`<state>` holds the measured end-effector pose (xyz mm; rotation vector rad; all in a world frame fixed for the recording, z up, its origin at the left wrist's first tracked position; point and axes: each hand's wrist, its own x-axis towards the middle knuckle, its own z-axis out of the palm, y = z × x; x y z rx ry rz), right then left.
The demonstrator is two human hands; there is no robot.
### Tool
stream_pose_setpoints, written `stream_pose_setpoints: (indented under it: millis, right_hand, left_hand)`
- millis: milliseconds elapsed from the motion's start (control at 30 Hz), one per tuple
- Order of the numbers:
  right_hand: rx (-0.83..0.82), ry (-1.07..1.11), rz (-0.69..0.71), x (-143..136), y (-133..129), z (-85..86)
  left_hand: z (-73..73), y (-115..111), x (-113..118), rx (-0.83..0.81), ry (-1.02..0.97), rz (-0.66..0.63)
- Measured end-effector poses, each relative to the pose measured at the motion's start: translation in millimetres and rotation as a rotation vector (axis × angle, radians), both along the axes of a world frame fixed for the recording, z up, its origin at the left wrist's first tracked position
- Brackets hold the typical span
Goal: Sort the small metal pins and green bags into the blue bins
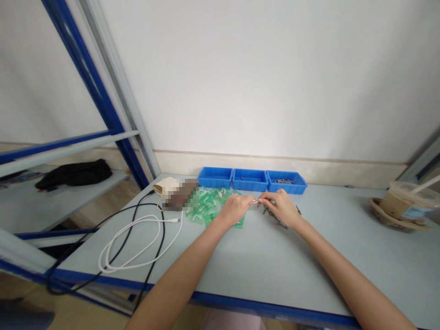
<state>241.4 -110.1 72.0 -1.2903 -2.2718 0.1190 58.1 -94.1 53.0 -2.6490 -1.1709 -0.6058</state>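
Note:
My left hand (236, 208) and my right hand (280, 207) meet fingertip to fingertip above the table (240, 261). A small metal piece (255, 200) is pinched between them, its far end at my right fingertips. Dark metal pins (282, 224) lie under and beside my right hand, partly covered by it. Green plastic bags (202, 206) are spread on the table beside and behind my left hand. Behind both hands stand three blue bins: the left bin (216, 175), the middle bin (250, 179) with a tiny piece inside, and the right bin (287, 181) holding several small metal parts.
A white cable (137, 266) and a black cable (161, 238) coil at the left, near a beige object (167, 186). On the right, a drink cup (409, 201) stands in a cardboard holder (385, 219). Black cloth (75, 175) lies on a shelf at far left.

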Motion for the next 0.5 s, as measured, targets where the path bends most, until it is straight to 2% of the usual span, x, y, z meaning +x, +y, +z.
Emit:
stream_pose_setpoints:
  millis: [133,233,367,433,500]
  right_hand:
    - [-0.006,-0.001,0.026,-1,-1,0.7]
    - [0.005,0.005,0.001,-6,12,5.5]
    - [0.027,-0.03,-0.179,-20,50,18.9]
    - [0.078,-0.11,-0.3,-27,65,24.4]
    - [0.179,-0.201,-0.353,-30,70,24.7]
  left_hand:
    - [-0.4,1,-2,-0.015,-0.091,-0.013]
    - [-0.7,4,-5,-0.052,-0.24,0.054]
    - [0.4,11,-13,-0.095,-0.418,0.224]
    - [1.8,13,-17,-0.109,-0.447,0.269]
    - [3.2,14,-19,-0.117,-0.446,0.28]
